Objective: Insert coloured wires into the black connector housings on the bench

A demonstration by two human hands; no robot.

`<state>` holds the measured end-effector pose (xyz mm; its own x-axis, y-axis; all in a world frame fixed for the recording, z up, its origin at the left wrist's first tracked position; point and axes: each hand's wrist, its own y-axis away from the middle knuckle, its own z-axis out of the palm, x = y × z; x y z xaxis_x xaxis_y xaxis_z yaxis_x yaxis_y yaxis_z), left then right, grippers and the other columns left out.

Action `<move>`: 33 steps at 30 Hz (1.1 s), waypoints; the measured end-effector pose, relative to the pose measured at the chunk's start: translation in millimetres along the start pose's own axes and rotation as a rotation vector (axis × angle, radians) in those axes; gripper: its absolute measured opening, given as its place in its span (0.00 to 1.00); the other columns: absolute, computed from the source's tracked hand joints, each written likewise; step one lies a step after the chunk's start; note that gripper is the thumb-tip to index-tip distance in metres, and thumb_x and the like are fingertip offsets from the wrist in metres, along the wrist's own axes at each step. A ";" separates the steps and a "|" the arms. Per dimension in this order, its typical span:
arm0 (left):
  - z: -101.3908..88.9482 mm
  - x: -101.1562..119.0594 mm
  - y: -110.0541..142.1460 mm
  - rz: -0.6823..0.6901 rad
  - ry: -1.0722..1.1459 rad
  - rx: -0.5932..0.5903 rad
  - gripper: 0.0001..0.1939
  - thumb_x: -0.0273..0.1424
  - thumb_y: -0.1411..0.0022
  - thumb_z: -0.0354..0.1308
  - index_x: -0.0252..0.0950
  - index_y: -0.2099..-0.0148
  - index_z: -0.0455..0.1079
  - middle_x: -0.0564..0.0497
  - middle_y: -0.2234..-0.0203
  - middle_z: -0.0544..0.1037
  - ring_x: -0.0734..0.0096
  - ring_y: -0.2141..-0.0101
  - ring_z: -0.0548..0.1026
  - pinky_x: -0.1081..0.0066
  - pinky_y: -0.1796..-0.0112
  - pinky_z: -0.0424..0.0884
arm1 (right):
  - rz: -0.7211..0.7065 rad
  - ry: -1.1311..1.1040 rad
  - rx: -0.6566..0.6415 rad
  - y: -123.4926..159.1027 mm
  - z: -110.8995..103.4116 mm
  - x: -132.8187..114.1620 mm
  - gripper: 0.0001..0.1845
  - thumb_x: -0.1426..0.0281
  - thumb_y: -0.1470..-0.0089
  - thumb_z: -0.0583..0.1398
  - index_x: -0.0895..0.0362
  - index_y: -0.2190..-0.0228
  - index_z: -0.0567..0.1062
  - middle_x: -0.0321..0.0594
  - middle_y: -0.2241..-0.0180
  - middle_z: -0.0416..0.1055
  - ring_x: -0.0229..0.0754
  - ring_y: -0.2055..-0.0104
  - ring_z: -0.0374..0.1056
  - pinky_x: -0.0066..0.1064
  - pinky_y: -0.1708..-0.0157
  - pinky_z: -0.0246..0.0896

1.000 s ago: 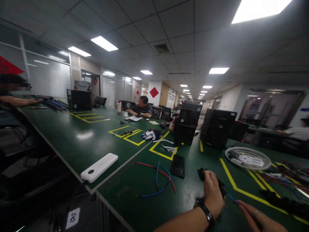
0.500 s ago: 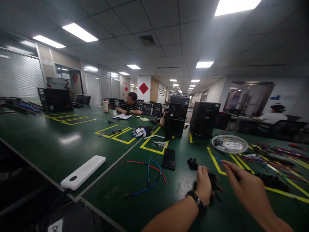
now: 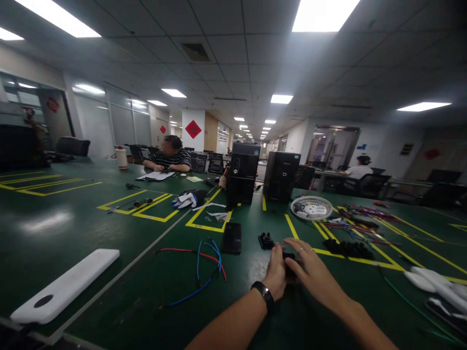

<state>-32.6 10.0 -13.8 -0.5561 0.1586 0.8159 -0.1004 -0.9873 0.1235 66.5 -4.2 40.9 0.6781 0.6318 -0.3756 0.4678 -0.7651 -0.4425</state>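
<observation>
Both my hands meet over the green table, with a small black part [image 3: 289, 256] between them; its kind is mostly hidden by the fingers. My left hand [image 3: 274, 276] is closed around the part's left side and wears a black wristband. My right hand [image 3: 316, 272] reaches across from the right, thumb and fingers against the same part. Just beyond my left fingertips lies another small black piece [image 3: 266, 241] with rounded knobs on top. Left of the hands, a red wire [image 3: 178, 250] and blue wires [image 3: 207, 282] lie loosely crossed.
A black phone [image 3: 231, 238] lies behind the wires, and a long white device [image 3: 65, 287] at left. Two black computer towers [image 3: 243, 175] stand farther back. A white round basket [image 3: 312, 208], wire bundles and black parts [image 3: 348, 249] lie right. A person [image 3: 168, 155] sits across.
The view has turned right. My right hand has moved left to my left hand, and the blue wire it held no longer shows in it. More blue strands show in the loose wires.
</observation>
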 end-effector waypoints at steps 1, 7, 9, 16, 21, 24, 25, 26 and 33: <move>1.0 -0.4 -1.2 -0.029 0.010 0.005 0.29 0.54 0.41 0.46 0.40 0.46 0.57 0.45 0.62 0.74 0.64 0.66 0.75 0.64 0.71 0.73 | 0.034 -0.035 -0.065 8.6 -7.3 12.8 0.26 0.63 0.44 0.56 0.54 0.44 0.64 0.46 0.44 0.62 0.48 0.43 0.60 0.44 0.43 0.54; 2.0 0.3 -4.5 -0.075 -0.039 -0.109 0.33 0.57 0.40 0.36 0.43 0.40 0.45 0.45 0.63 0.73 0.69 0.77 0.76 0.72 0.80 0.68 | 0.133 -0.132 -0.117 8.8 -16.8 52.0 0.20 0.64 0.49 0.59 0.59 0.54 0.73 0.46 0.56 0.73 0.47 0.53 0.69 0.39 0.52 0.63; 3.3 0.6 -0.3 -0.043 -0.149 -0.113 0.34 0.55 0.39 0.37 0.44 0.37 0.36 0.45 0.65 0.74 0.67 0.79 0.77 0.73 0.82 0.67 | 0.181 -0.131 -0.100 -6.6 -16.9 61.5 0.20 0.63 0.48 0.58 0.60 0.56 0.74 0.46 0.59 0.75 0.47 0.57 0.71 0.36 0.56 0.65; 11.6 3.5 30.0 0.444 -0.780 -0.287 0.26 0.43 0.35 0.41 0.36 0.39 0.53 0.51 0.79 0.76 0.69 0.75 0.75 0.70 0.68 0.69 | 0.125 0.057 -0.174 -57.2 7.3 90.7 0.21 0.66 0.47 0.57 0.63 0.54 0.74 0.50 0.55 0.74 0.47 0.53 0.70 0.34 0.52 0.61; 13.0 11.2 42.1 0.516 -1.011 -0.496 0.21 0.36 0.34 0.42 0.38 0.41 0.59 0.53 0.77 0.78 0.69 0.73 0.74 0.71 0.64 0.66 | 0.068 0.094 -0.189 -70.3 30.7 85.6 0.24 0.67 0.46 0.58 0.61 0.48 0.70 0.48 0.50 0.70 0.46 0.47 0.65 0.34 0.47 0.56; 14.0 12.3 41.7 0.502 -0.994 -0.499 0.21 0.36 0.34 0.41 0.37 0.41 0.59 0.54 0.77 0.78 0.69 0.72 0.74 0.72 0.64 0.65 | 0.112 0.169 -0.139 -67.1 20.7 91.7 0.26 0.65 0.45 0.58 0.57 0.45 0.66 0.48 0.47 0.67 0.48 0.44 0.60 0.37 0.45 0.53; 14.2 12.1 41.0 0.493 -0.984 -0.496 0.22 0.36 0.34 0.40 0.37 0.41 0.59 0.54 0.77 0.78 0.69 0.73 0.74 0.72 0.64 0.65 | 0.159 0.207 -0.102 -63.7 13.2 97.2 0.26 0.64 0.44 0.57 0.57 0.45 0.65 0.49 0.45 0.65 0.49 0.42 0.58 0.40 0.44 0.50; 14.5 11.9 40.3 0.484 -0.974 -0.496 0.22 0.37 0.33 0.40 0.37 0.40 0.58 0.54 0.77 0.78 0.69 0.73 0.74 0.72 0.64 0.64 | 0.220 0.249 -0.060 -59.1 4.4 104.0 0.25 0.64 0.43 0.55 0.59 0.45 0.65 0.51 0.45 0.63 0.52 0.41 0.55 0.43 0.43 0.47; 15.3 9.9 38.8 0.420 -0.870 -0.504 0.22 0.40 0.34 0.42 0.37 0.42 0.61 0.54 0.78 0.76 0.71 0.75 0.71 0.73 0.68 0.64 | 0.506 0.406 0.046 -7.3 -37.5 137.1 0.19 0.71 0.42 0.54 0.61 0.49 0.66 0.57 0.46 0.61 0.58 0.40 0.50 0.52 0.45 0.42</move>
<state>-29.3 -26.9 7.7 0.1297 -0.4496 0.8838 -0.4760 -0.8101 -0.3423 177.3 83.4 23.1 0.9727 0.0910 -0.2134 0.0160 -0.9439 -0.3297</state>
